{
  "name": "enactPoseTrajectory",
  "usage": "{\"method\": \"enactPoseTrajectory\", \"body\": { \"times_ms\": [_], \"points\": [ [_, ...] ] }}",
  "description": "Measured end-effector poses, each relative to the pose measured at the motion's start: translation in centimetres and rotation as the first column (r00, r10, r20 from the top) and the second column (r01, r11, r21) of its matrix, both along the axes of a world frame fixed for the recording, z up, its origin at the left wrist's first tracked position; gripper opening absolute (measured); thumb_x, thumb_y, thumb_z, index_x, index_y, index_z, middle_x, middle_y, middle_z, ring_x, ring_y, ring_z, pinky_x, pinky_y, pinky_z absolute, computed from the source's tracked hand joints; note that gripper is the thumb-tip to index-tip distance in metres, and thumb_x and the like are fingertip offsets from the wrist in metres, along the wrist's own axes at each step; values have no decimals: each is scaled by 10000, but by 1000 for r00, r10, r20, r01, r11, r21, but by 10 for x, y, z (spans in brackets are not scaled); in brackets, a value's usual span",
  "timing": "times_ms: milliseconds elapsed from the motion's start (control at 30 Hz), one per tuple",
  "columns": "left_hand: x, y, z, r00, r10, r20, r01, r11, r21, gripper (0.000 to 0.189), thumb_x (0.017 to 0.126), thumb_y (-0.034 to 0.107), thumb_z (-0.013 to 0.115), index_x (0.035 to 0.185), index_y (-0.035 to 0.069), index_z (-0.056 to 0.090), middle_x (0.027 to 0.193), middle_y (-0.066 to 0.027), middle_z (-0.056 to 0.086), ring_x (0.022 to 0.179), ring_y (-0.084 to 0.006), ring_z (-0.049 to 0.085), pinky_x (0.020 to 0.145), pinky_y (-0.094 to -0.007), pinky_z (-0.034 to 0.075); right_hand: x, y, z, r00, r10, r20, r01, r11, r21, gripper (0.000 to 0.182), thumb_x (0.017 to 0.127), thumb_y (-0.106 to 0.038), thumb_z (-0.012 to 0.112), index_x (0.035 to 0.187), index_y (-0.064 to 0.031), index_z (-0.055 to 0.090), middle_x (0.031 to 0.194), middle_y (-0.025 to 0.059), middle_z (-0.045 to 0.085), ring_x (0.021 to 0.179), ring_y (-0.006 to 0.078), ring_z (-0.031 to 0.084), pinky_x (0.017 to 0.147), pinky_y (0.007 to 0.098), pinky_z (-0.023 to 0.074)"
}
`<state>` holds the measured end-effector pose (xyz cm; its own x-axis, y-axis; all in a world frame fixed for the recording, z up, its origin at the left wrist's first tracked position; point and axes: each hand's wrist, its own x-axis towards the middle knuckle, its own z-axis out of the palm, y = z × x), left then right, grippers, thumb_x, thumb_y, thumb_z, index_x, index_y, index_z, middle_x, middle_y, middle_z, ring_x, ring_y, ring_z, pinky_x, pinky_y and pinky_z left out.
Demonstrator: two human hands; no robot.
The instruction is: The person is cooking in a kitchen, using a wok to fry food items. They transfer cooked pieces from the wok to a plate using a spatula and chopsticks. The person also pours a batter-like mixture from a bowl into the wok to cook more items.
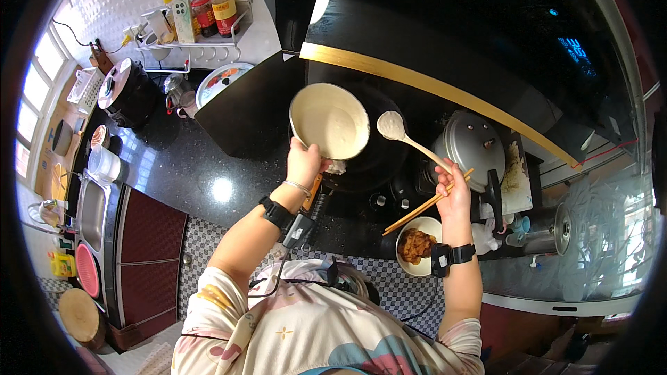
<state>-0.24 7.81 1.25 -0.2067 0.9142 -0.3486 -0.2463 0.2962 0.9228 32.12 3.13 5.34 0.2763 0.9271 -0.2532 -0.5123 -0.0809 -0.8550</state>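
Observation:
My left hand (304,164) grips the near rim of a bowl (329,121) of pale, thick batter, held over a dark wok (383,153) on the stove. In my right hand (452,190) are a ladle (392,125), its bowl coated with batter, and a pair of wooden chopsticks (417,214) that cross its handle. The ladle is over the wok, right of the bowl and apart from it. Below my right hand stands a white bowl (405,263) holding browned food (415,246). What lies in the wok is mostly hidden; a whitish lump (336,167) shows beside my left fingers.
A pressure cooker (469,146) sits on the right of the stove, its black handle pointing towards me. The range hood's gold edge (417,86) overhangs the stove. Further left are a round patterned lid (221,83), a rice cooker (130,96), a plastic tub (104,163) and a sink (93,213).

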Motion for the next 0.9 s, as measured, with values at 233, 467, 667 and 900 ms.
{"method": "enactPoseTrajectory", "body": {
  "times_ms": [233,467,667,900],
  "points": [
    [-43,-15,3,987,163,5,-163,986,27,263,912,62,385,1171,38,421,887,-118,655,650,-177,671,550,-275,556,-10,-6,-54,996,13,84,-4,995,-96,261,976,-238,538,1095,-22,621,840,117,685,593,62,533,436,169,331],
    [-71,-34,-2,976,213,46,-214,977,9,340,898,35,388,1238,38,385,933,-151,665,630,-184,677,535,-259,557,-26,-16,-91,947,88,309,-51,991,-126,281,963,-257,566,1090,-15,627,840,75,678,615,45,520,489,164,338],
    [-75,-43,-5,974,226,37,-224,974,-43,345,902,35,382,1247,36,393,959,-153,664,631,-182,680,531,-247,558,-37,-24,-97,713,119,691,-159,987,-6,243,975,-186,539,1098,-2,641,826,68,670,639,66,552,570,211,442],
    [-73,-47,-6,976,212,51,-210,977,-47,332,907,36,385,1239,32,397,961,-156,664,633,-187,682,528,-247,556,-52,-26,-84,508,77,858,-215,976,39,186,929,-110,577,1078,-36,661,830,101,670,652,146,610,623,278,499]
  ]
}}
